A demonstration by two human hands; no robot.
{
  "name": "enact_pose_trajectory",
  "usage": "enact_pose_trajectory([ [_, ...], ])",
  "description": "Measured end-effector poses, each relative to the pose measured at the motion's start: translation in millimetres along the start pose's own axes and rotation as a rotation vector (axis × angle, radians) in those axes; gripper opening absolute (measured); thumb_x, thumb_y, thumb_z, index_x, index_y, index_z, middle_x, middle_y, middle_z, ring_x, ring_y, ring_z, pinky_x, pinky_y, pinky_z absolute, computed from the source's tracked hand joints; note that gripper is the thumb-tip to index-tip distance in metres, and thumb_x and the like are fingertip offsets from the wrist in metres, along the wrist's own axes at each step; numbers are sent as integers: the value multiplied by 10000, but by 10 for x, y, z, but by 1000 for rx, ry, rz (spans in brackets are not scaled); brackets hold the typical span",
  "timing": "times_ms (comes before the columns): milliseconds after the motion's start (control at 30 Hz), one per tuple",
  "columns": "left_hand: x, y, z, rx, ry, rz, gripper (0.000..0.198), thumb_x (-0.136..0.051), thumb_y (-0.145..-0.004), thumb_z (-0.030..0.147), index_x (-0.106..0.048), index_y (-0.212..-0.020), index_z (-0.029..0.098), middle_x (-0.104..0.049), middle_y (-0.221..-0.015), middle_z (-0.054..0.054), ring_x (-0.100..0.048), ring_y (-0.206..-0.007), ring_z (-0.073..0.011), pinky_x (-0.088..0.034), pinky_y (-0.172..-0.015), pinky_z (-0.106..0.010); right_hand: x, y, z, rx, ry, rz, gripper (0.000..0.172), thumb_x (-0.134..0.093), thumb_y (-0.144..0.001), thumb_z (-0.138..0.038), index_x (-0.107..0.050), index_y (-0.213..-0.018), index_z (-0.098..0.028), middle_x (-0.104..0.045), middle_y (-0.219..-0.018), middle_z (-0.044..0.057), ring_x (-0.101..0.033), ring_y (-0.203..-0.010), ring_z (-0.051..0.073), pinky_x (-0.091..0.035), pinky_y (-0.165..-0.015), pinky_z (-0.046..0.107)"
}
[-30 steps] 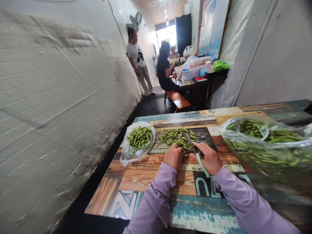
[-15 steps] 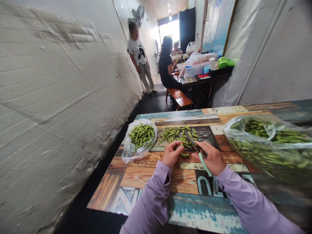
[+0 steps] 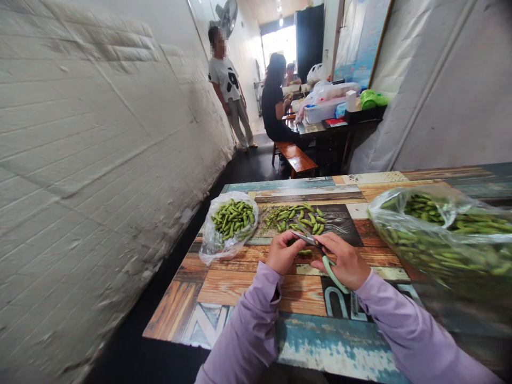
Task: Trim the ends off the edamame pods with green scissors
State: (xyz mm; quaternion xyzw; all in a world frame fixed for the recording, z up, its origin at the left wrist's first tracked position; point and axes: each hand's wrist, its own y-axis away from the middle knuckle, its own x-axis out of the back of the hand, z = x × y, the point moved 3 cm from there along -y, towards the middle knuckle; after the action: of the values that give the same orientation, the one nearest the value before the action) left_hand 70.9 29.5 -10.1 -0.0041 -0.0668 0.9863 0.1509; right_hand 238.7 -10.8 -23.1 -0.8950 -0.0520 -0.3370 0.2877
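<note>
My right hand [image 3: 349, 265] grips scissors [image 3: 333, 275] with pale green handles, their blades parted and pointing left. My left hand [image 3: 281, 253] is closed in a pinch right at the blades; the green soybean pod in its fingertips is mostly hidden now. Just beyond both hands, loose soybean pods [image 3: 294, 214] and small trimmings lie on the patterned table [image 3: 244, 293]. To the left sits a clear plastic bag [image 3: 208, 249], rolled open and filled with pods. On the right, a larger clear bag [image 3: 426, 261] bulges with more pods.
A white brick wall [image 3: 100, 176] runs along the left. Farther off, a person in a white shirt [image 3: 226, 80] stands by it, and another in black [image 3: 274, 114] sits on a wooden bench [image 3: 296, 157] at a table loaded with bags and boxes.
The scissors have swung down and left, so their blades now lie at my left fingertips. Their green handles have spread apart. My left hand has barely moved.
</note>
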Motion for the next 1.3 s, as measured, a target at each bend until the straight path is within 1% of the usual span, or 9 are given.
enact_pose_trajectory([
  [133, -18, 3, -4, 5, -31, -6, 243, -699, -701, 361, -709, -787, 134, -683, -789, -57, -600, -765, -165, -470, -765, -293, 7, -5, -24, 4, -3, -10, 514, -674, -743, -322, -502, -1215, -218, -567, -1057, 86, -599, -860, 197, -541, -742, 354],
  [367, -11, 3, -23, 24, 38, 10, 259, -731, -665, 367, -703, -779, 137, -682, -761, -47, -602, -729, -152, -474, -744, -293, 27, -19, -54, 13, 16, -18, 538, -690, -725, -288, -505, -1227, -227, -570, -1051, 80, -589, -883, 206, -526, -772, 362],
  [500, 12, 4, -9, 14, -6, 0, 257, -724, -670, 370, -703, -759, 130, -680, -755, -55, -600, -725, -157, -468, -746, -293, 23, -18, -51, 7, 17, -58, 527, -691, -726, -277, -514, -1220, -225, -576, -1027, 73, -583, -870, 201, -512, -778, 359],
  [633, 24, 6, 17, 4, -61, -11, 267, -717, -673, 375, -699, -746, 118, -680, -756, -65, -601, -732, -167, -464, -741, -290, 20, -8, -33, 5, 14, -66, 515, -682, -735, -283, -517, -1218, -220, -576, -1030, 75, -577, -866, 198, -504, -776, 353],
  [733, 20, 3, 21, 6, -63, -30, 271, -716, -673, 380, -694, -734, 116, -677, -746, -63, -599, -724, -169, -465, -734, -291, 26, -5, -31, 8, 16, -77, 477, -661, -753, -293, -529, -1205, -222, -585, -991, 70, -578, -841, 195, -504, -746, 340],
  [867, 26, -8, -1, 1, -62, -22, 277, -724, -665, 386, -693, -728, 118, -668, -724, -54, -591, -706, -162, -460, -721, -284, 53, -14, -61, -3, 29, -107, 452, -637, -777, -316, -534, -1206, -216, -587, -962, 69, -585, -802, 192, -502, -701, 322],
  [1100, 35, -28, -34, -25, -73, -44, 262, -704, -699, 374, -700, -751, 117, -664, -734, -50, -583, -711, -154, -452, -723, -274, 94, -23, -115, -15, 94, -140, 415, -602, -808, -334, -541, -1187, -178, -590, -936, 77, -582, -776, 190, -500, -684, 324],
  [1200, 35, -36, -52, -21, -76, -37, 251, -705, -698, 367, -689, -731, 119, -661, -725, -46, -577, -703, -154, -449, -712, -273, 86, -12, -95, -8, 112, -125, 408, -585, -823, -344, -535, -1196, -187, -600, -931, 72, -594, -785, 188, -506, -688, 316],
  [1300, 45, -42, -64, -26, -83, 5, 217, -717, -683, 341, -669, -703, 130, -641, -702, -30, -557, -684, -145, -433, -692, -263, 70, 0, -68, 12, 141, -95, 415, -572, -835, -361, -525, -1216, -202, -617, -949, 70, -611, -827, 190, -511, -723, 313],
])
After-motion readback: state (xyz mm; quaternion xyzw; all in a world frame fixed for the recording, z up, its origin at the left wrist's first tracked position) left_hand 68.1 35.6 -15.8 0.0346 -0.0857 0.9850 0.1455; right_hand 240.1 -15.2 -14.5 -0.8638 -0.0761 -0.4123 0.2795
